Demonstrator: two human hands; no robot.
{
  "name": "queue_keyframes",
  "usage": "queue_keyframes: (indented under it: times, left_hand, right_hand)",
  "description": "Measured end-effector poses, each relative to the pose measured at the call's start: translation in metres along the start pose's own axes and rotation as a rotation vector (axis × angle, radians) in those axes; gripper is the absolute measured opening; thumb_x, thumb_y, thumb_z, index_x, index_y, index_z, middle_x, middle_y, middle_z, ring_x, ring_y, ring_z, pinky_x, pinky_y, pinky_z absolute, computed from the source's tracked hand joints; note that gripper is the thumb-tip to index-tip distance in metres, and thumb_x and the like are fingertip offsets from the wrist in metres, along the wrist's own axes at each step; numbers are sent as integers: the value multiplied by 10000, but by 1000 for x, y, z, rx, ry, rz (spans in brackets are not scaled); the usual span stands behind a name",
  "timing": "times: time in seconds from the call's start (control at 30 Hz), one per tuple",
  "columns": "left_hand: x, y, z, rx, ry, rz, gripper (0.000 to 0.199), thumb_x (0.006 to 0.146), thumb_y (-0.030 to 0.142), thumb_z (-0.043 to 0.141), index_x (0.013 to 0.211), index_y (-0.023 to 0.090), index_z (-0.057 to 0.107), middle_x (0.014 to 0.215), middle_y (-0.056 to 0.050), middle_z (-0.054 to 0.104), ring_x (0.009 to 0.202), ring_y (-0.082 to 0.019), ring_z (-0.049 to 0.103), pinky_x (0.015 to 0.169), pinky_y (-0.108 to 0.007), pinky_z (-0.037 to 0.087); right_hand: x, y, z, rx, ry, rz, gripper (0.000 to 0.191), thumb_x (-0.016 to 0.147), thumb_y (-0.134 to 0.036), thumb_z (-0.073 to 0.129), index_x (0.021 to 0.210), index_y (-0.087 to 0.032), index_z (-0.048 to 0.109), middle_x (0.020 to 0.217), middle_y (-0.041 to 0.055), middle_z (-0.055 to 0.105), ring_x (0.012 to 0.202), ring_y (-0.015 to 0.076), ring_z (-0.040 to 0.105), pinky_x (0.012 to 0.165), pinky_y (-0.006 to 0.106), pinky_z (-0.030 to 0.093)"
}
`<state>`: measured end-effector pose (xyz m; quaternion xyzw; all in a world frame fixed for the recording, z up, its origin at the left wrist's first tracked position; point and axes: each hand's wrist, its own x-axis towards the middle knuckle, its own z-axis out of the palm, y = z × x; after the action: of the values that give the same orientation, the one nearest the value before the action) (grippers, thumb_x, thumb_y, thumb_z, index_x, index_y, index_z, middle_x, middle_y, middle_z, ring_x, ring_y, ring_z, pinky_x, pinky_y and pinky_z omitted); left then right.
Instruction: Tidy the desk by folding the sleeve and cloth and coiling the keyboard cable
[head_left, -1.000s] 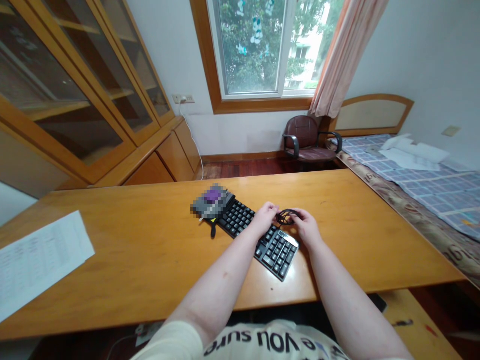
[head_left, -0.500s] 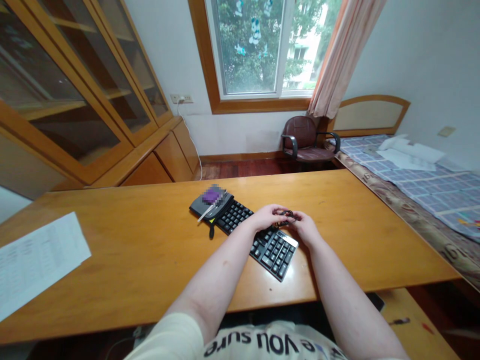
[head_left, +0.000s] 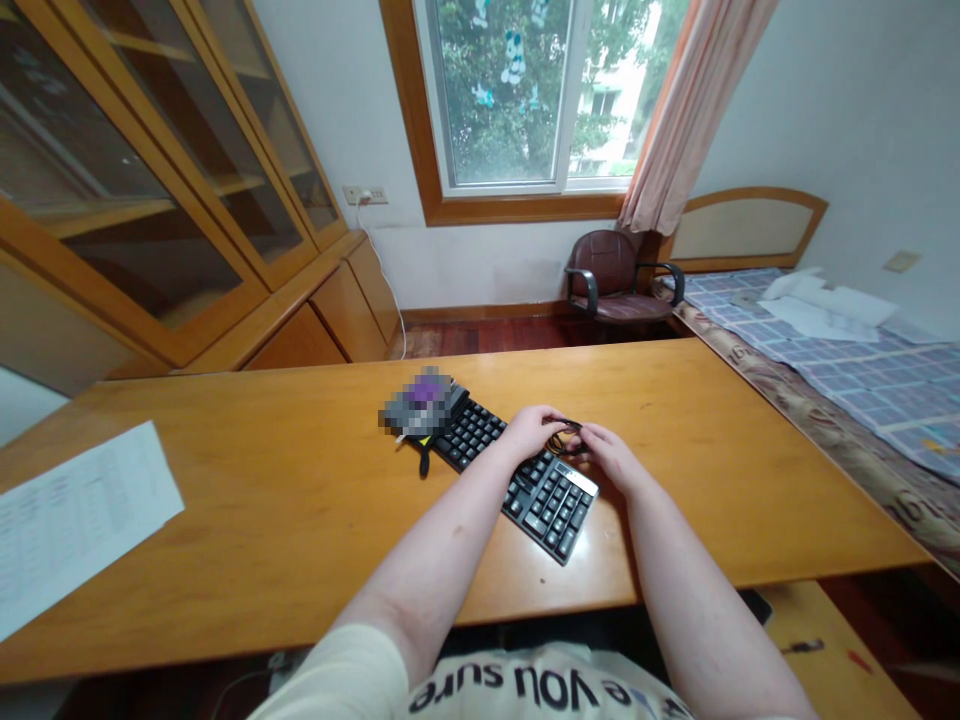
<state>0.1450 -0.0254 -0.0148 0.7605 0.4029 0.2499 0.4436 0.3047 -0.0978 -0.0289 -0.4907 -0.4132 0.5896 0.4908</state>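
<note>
A coiled black cable is between my two hands, just above the far edge of the black keyboard. My left hand is closed on the coil's left side. On the coil's right side, my right hand grips it with bent fingers. The keyboard lies slantwise on the table, its middle partly hidden by my left forearm. Over its far left end rests a dark pouch, partly blurred, with a purple patch and a dark strap end hanging beside it.
Printed paper sheets lie at the left of the wooden table. A brown armchair stands beyond the far edge. To the right is a bed with white sheets of paper on it. A glass-door cabinet lines the left wall.
The cable loops have opened slightly between my hands, and the fingers have shifted a little on them. The keyboard and pouch stay in place.
</note>
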Motion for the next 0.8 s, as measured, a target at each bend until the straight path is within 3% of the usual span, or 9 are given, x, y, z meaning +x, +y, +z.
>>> queue_keyframes:
  times: [0.17, 0.3, 0.5, 0.63, 0.8]
  left_hand:
    - [-2, -1, -1, 33, -92, 64, 339, 875, 332, 406, 940, 141, 678, 923, -48, 688, 871, -166, 600, 812, -275, 451]
    - [-1, -3, -4, -26, -211, 84, 317, 803, 361, 528, 980, 142, 673, 888, -31, 691, 811, -168, 609, 745, -263, 456]
    - [-3, 0, -1, 132, -107, 43, 278, 776, 333, 560, 955, 153, 673, 858, -29, 684, 776, -165, 602, 715, -260, 447]
    - [-9, 9, 2, 227, -93, 81, 296, 809, 377, 528, 993, 190, 665, 929, -33, 685, 855, -175, 598, 769, -261, 440]
    - [-15, 9, -4, 277, -150, 98, 312, 739, 291, 612, 1039, 217, 651, 996, -29, 680, 911, -191, 600, 804, -267, 439]
  right_hand:
    - [6, 5, -1, 39, 134, -26, 424, 657, -572, 646, 779, -166, 632, 648, 23, 607, 580, 140, 544, 551, 284, 475]
    - [6, 4, -3, 73, 138, -27, 361, 652, -512, 676, 763, -172, 621, 671, 22, 612, 601, 146, 554, 594, 306, 485]
    - [4, 3, -2, 37, 45, -75, 365, 739, -539, 573, 665, -182, 577, 614, 7, 558, 612, 144, 528, 646, 301, 457]
    - [5, 4, 0, -67, 70, -116, 418, 726, -590, 563, 649, -179, 545, 549, -11, 505, 550, 122, 462, 564, 263, 393]
    - [6, 3, 1, -71, 149, -113, 430, 707, -609, 563, 621, -194, 486, 506, -30, 461, 497, 115, 430, 517, 261, 357]
